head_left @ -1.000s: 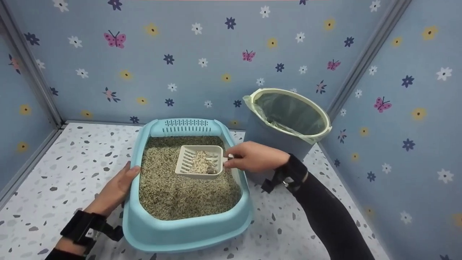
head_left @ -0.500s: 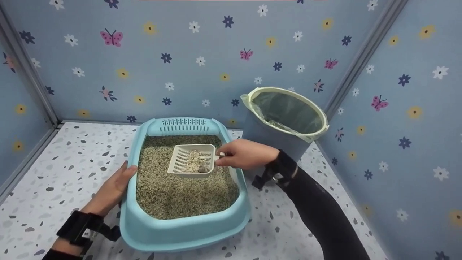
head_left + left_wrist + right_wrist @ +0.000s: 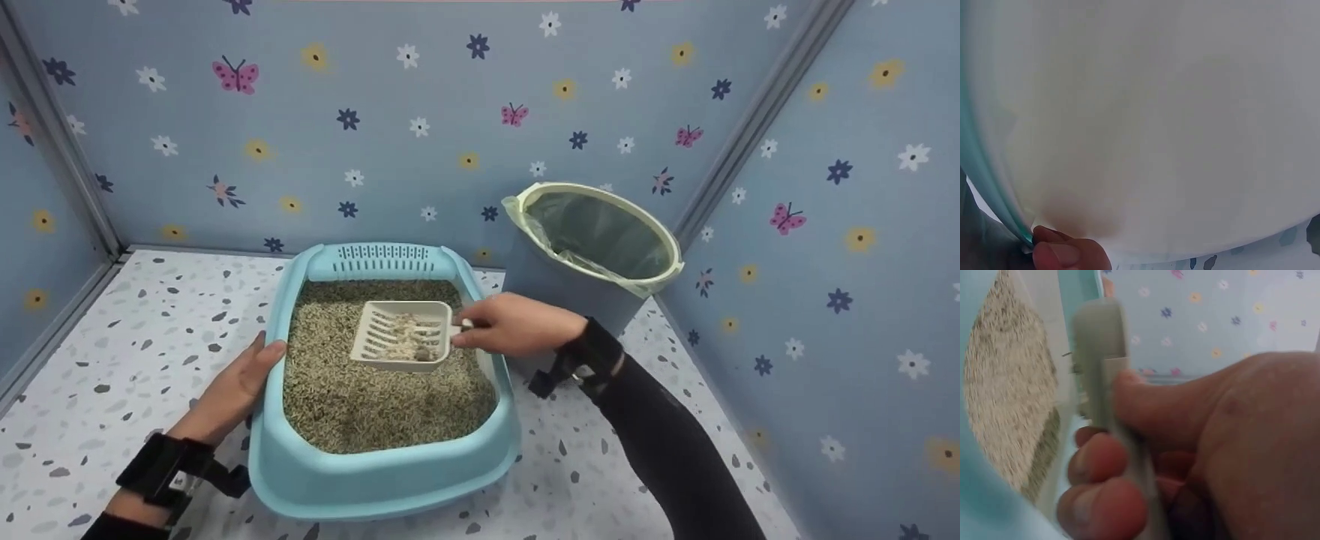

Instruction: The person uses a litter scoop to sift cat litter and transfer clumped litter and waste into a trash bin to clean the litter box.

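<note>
A light blue litter box (image 3: 386, 484) filled with grainy litter (image 3: 375, 409) takes up the middle of the head view. Over the litter, my right hand (image 3: 517, 324) grips the short handle of a cream slotted litter scoop (image 3: 360, 336). Pale clumps and loose grains (image 3: 409, 339) lie in its pan, with bare slots showing at the left. The right wrist view shows fingers and thumb wrapped round the handle. At the box's left side my left hand (image 3: 244, 379) holds the rim, thumb on top; its fingertips (image 3: 1069, 256) curl against the pale outer wall in the left wrist view.
Behind the right hand stands a blue-grey trash bin (image 3: 551, 277) lined with a thin translucent bag (image 3: 600, 225) under a cream ring. Blue flowered panels (image 3: 420, 90) enclose the speckled white floor (image 3: 180, 322) at the back and sides.
The scoop has shifted slightly left over the litter, then a little back right. Its load has spread and thinned, baring more slots. My left hand keeps its hold on the rim.
</note>
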The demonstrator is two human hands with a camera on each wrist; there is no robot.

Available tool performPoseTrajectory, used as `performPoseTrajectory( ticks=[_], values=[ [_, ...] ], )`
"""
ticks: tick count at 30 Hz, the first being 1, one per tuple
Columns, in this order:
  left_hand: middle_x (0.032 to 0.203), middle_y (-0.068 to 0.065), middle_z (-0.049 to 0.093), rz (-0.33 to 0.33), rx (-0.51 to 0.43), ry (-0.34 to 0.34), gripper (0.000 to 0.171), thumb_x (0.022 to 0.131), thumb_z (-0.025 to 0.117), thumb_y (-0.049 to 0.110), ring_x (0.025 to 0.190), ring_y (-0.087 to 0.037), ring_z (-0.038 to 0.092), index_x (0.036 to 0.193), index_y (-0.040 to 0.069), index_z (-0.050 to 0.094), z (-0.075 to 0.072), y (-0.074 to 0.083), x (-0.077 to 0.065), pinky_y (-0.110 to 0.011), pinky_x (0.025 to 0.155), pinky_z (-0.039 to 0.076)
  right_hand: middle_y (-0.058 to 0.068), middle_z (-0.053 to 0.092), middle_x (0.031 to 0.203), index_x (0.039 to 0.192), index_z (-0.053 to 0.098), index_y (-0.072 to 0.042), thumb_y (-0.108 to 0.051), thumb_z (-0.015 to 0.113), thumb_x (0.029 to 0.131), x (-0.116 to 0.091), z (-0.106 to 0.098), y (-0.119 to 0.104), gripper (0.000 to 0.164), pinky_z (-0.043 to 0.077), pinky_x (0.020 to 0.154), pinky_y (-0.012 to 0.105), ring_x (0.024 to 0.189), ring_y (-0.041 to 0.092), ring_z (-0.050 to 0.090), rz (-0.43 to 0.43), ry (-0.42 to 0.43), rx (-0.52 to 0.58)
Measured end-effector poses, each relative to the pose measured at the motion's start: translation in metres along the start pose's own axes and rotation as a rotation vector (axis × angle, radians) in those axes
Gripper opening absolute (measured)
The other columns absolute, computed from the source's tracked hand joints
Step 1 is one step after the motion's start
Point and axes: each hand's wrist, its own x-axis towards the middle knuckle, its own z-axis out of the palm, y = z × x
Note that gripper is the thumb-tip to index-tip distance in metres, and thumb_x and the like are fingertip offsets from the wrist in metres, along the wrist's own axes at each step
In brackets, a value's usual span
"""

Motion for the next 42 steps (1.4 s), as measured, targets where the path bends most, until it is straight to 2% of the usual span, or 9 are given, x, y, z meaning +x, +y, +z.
performPoseTrajectory(
  ticks=[3,10,18,23,26,30,36,40,42],
  values=[
    [0.181,-0.030,-0.005,-0.017,0.021,0.013,0.090,0.118,0.033,0.058,0.165,-0.058,0.009,0.176,0.003,-0.008,0.001,-0.003,-0.003,-0.075,0.130,0.017,-0.008,0.065,0.090,0.125,0.079,-0.021,-0.041,0.063,0.115,0.005,0.005,0.000,0.027,0.055,0.079,0.034,0.080,0.008,0.061,-0.037,0.000,0.025],
    [0.178,-0.038,0.010,-0.006,0.032,0.011,0.090,0.118,0.033,0.058,0.159,-0.059,0.028,0.177,0.004,-0.006,0.003,0.004,-0.001,-0.072,0.126,0.031,-0.012,0.074,0.105,0.125,0.081,-0.024,-0.045,0.066,0.113,-0.036,-0.003,0.018,0.028,0.057,0.089,0.037,0.094,0.008,0.068,0.044,0.031,0.049],
    [0.182,-0.030,-0.006,-0.001,0.001,0.000,0.090,0.118,0.033,0.056,0.166,-0.055,0.007,0.176,0.002,-0.009,0.003,0.000,-0.002,-0.072,0.131,0.015,-0.008,0.062,0.086,0.122,0.078,-0.021,-0.044,0.061,0.116,0.003,0.008,0.004,0.030,0.051,0.075,0.033,0.076,0.008,0.057,-0.037,0.013,0.053],
    [0.182,-0.030,-0.004,0.004,-0.016,-0.011,0.089,0.118,0.033,0.056,0.165,-0.048,0.015,0.176,0.004,-0.010,0.006,0.004,0.001,-0.065,0.128,0.025,-0.012,0.072,0.101,0.121,0.079,-0.023,-0.045,0.065,0.114,-0.036,0.004,0.020,0.027,0.057,0.088,0.037,0.093,0.008,0.067,0.033,0.075,0.042],
    [0.178,-0.036,0.014,0.002,0.007,0.003,0.088,0.118,0.034,0.057,0.157,-0.051,0.033,0.178,0.008,-0.007,0.005,0.007,0.003,-0.060,0.121,0.038,-0.011,0.075,0.106,0.122,0.080,-0.022,-0.042,0.069,0.113,-0.055,0.000,0.028,0.025,0.058,0.093,0.039,0.099,0.010,0.070,0.079,0.100,0.029],
    [0.177,-0.037,0.016,-0.006,0.031,0.013,0.086,0.118,0.033,0.059,0.155,-0.055,0.035,0.179,0.011,-0.006,0.001,0.005,0.001,-0.063,0.119,0.040,-0.008,0.073,0.099,0.119,0.080,-0.022,-0.041,0.068,0.113,-0.038,0.000,0.018,0.024,0.057,0.086,0.037,0.090,0.009,0.067,0.062,0.064,0.035],
    [0.181,-0.032,-0.002,-0.035,0.041,0.024,0.089,0.118,0.032,0.060,0.163,-0.060,0.014,0.177,0.006,-0.006,-0.001,-0.002,-0.004,-0.076,0.128,0.023,-0.008,0.062,0.086,0.116,0.077,-0.021,-0.045,0.062,0.115,0.006,0.005,-0.002,0.028,0.052,0.075,0.034,0.077,0.009,0.058,-0.030,-0.014,0.017],
    [0.181,-0.032,-0.002,-0.033,0.053,0.018,0.091,0.117,0.032,0.060,0.163,-0.060,0.013,0.177,0.005,-0.007,0.000,0.000,-0.003,-0.075,0.129,0.021,-0.011,0.072,0.101,0.125,0.080,-0.022,-0.042,0.065,0.114,-0.014,0.003,0.010,0.026,0.057,0.086,0.036,0.091,0.008,0.066,0.017,0.016,0.028],
    [0.179,-0.036,0.004,-0.028,0.061,0.018,0.090,0.117,0.032,0.061,0.160,-0.060,0.024,0.177,0.006,-0.007,-0.001,0.002,-0.002,-0.073,0.126,0.031,-0.012,0.075,0.108,0.127,0.080,-0.022,-0.041,0.068,0.114,-0.029,0.001,0.018,0.026,0.058,0.091,0.038,0.098,0.008,0.069,0.045,0.030,0.032]
  ],
)
